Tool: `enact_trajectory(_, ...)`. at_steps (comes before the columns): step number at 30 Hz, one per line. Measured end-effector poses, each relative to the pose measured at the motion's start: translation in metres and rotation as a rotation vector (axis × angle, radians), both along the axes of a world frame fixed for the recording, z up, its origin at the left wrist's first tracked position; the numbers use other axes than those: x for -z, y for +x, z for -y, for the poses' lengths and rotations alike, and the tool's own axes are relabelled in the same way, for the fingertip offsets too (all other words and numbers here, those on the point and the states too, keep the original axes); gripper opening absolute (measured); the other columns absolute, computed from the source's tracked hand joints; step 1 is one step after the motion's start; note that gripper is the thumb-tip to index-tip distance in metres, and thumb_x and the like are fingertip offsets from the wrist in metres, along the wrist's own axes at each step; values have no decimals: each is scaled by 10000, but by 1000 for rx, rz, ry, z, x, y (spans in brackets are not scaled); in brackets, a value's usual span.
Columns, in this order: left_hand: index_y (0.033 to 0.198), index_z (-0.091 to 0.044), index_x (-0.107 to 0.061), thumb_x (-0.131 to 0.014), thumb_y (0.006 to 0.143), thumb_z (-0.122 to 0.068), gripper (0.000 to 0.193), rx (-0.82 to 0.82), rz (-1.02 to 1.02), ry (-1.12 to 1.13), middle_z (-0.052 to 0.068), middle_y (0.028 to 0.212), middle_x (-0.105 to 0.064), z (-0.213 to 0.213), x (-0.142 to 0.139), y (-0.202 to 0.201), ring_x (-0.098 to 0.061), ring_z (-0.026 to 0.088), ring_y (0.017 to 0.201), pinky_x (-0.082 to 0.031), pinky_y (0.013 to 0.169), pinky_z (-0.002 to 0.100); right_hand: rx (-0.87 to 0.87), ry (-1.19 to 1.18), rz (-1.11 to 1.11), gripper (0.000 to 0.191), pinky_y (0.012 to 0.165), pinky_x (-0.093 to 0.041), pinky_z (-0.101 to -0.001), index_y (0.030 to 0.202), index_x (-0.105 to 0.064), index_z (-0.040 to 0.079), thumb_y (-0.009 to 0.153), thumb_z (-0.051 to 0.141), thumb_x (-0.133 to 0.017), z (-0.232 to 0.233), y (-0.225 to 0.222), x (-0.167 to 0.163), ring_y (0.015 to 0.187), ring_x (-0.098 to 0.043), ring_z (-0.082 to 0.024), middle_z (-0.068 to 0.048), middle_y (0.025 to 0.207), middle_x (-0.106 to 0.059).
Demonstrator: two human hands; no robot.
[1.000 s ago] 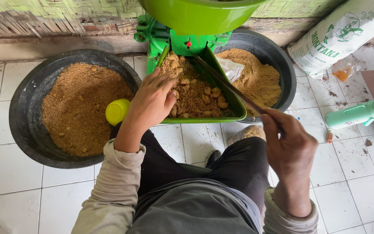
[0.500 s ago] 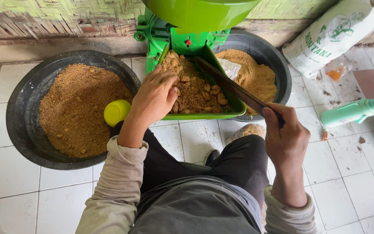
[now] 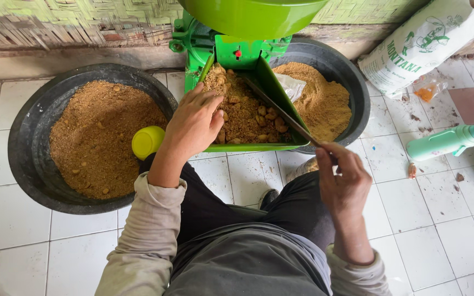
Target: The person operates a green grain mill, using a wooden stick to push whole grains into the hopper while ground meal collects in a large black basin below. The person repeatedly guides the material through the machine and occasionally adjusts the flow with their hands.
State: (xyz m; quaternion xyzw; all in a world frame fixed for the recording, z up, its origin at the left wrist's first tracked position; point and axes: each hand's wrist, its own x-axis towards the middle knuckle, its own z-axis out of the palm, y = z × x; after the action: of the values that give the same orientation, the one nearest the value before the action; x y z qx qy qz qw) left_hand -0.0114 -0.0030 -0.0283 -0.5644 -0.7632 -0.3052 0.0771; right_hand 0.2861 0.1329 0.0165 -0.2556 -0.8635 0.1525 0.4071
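left hand (image 3: 196, 123): palm down, fingers loosely spread and bent, resting on the brown lumpy meal (image 3: 245, 112) in the green tray (image 3: 281, 93); grips nothing that shows
right hand (image 3: 344, 181): closed around the near end of a thin dark stick (image 3: 281, 112), fingers pinched on it
stick: slants from the right hand up-left along the tray's right wall, far end in the meal
green tray: sloped chute under the green machine (image 3: 237, 44), full of crumbs and lumps, sits between the two bowls
left bowl (image 3: 28, 142): big, black, on the tiled floor (image 3: 12, 230), holds fine brown meal
right bowl (image 3: 352, 82): black, behind the tray, brown meal plus a bit of clear plastic
yellow cup (image 3: 147, 141): small, at the left bowl's right edge, just beside the left wrist
white sack (image 3: 429, 44): leans at top right
mint bottle (image 3: 448, 141): lies on its side on the floor, well right of the right hand
person: crouched, grey sleeves, dark trousers
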Motion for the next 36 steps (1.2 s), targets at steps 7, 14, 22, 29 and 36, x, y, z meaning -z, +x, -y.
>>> enact_trajectory(7, 1243, 41, -660, -602, 999, -172, 329, -5, 7, 23, 214, 1329, -653, -2, 1, 0, -500, 428, 1380, -357, 1178, 503, -127, -39, -127, 227, 836, -613, -322, 1081, -674, 25, 976, 189, -790, 16, 0, 22, 1027, -734, -206, -141, 1184, -721)
enact_trajectory(14, 1186, 47, -684, -603, 1023, -147, 266, -22, 11, 36, 219, 1209, -716, -6, -4, -2, -642, 373, 1220, -362, 1223, 478, -142, 83, -97, 258, 869, -616, -344, 1092, -658, 20, 960, 158, -831, 22, -2, 18, 1051, -736, -267, -162, 1183, -712)
enact_trajectory(22, 1101, 55, -700, -593, 1042, -149, 238, -41, -89, -26, 210, 1004, -737, -12, -10, -2, -672, 375, 1111, -424, 1151, 477, -164, 186, -54, 231, 886, -612, -380, 1168, -617, 23, 1044, 102, -795, 22, -6, 20, 1084, -709, -291, -149, 1218, -672)
enact_trajectory(29, 1009, 47, -704, -639, 994, -109, 169, -21, -161, 97, 190, 939, -714, -9, -14, 0, -659, 348, 1038, -482, 1055, 468, -150, 197, -22, 190, 926, -609, -374, 1221, -623, 31, 1092, 86, -752, 13, -10, 30, 1126, -674, -286, -143, 1260, -627)
enact_trajectory(36, 1037, 25, -715, -666, 970, -113, 161, -36, -139, 145, 200, 999, -711, -7, -19, 1, -665, 355, 997, -524, 925, 473, -149, 209, -38, 188, 922, -622, -355, 1227, -628, 27, 1121, 135, -739, 5, -14, 40, 1132, -678, -272, -139, 1269, -617)
